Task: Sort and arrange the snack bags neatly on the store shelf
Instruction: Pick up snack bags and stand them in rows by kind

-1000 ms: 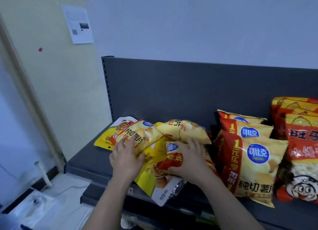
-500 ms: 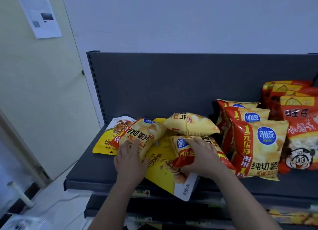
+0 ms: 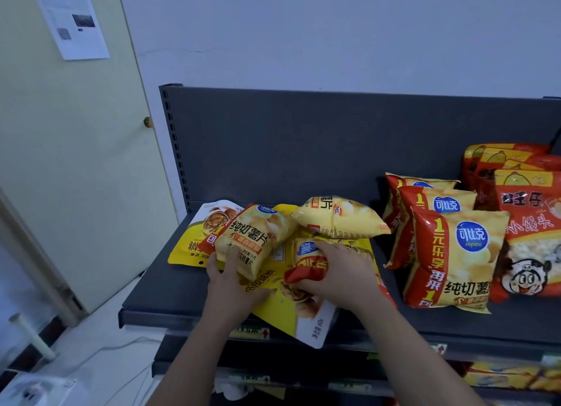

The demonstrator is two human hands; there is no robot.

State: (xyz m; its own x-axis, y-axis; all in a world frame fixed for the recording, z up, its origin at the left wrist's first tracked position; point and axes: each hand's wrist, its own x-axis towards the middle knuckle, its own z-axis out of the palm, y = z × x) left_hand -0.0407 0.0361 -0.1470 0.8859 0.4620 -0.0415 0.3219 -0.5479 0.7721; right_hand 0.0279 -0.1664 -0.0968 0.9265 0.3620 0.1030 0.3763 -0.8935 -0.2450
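Forearms are reaching up from the bottom edge toward the jumbled pile at the left end of the dark shelf (image 3: 158, 296). Nearest, a flat yellow nut pouch (image 3: 291, 311) is lying under both hands and overhanging the shelf's front lip. The left hand (image 3: 230, 281) is curling its fingers (image 3: 232, 261) around the lower end of a yellow chip bag (image 3: 253, 238), whose long axis is running away and slightly right. The right hand (image 3: 343, 272) is closing over a red-and-yellow chip bag (image 3: 306, 263) lying crosswise, its fingers wrapped well round it. The tidy row of upright matching chip bags (image 3: 455, 254) is standing to the right, nearer the right hand, so that bag probably goes there first. Farther back, another chip bag (image 3: 337, 217) is lying sideways, and a second nut pouch (image 3: 209, 226) is resting flat at the rear left. Red cartoon-face bags (image 3: 534, 238) are filling the far right.
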